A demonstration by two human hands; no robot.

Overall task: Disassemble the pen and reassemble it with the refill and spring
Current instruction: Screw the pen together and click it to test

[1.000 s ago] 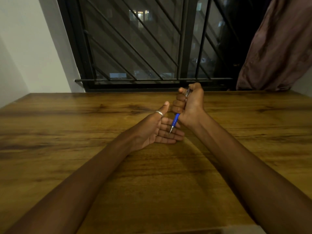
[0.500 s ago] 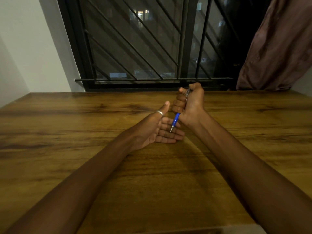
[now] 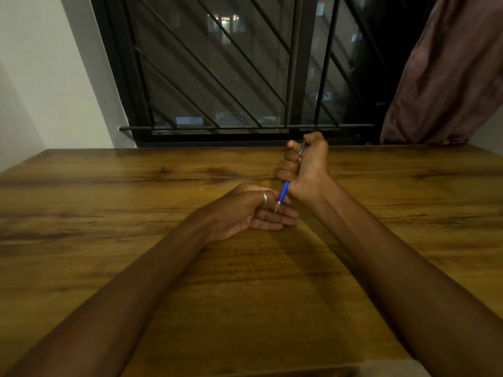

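A pen (image 3: pixel 283 192) with a blue grip and a metal tip points down and to the left; its clear upper barrel shows above the fist. My right hand (image 3: pixel 306 170) is closed around the barrel in a fist, thumb on top near the pen's end. My left hand (image 3: pixel 245 213), a ring on the thumb, lies just below and left of the tip, fingers loosely extended under it. The thumb is folded in toward the blue grip; whether it touches the pen I cannot tell. No loose refill or spring is visible.
The wooden table (image 3: pixel 245 295) spreads wide around both forearms. A barred window (image 3: pixel 231 77) stands behind the far edge, and a brown curtain (image 3: pixel 449 77) hangs at the back right. A white wall is on the left.
My left thumb, raised before, has folded down toward the pen's blue grip. My right hand and the pen have stayed where they were.
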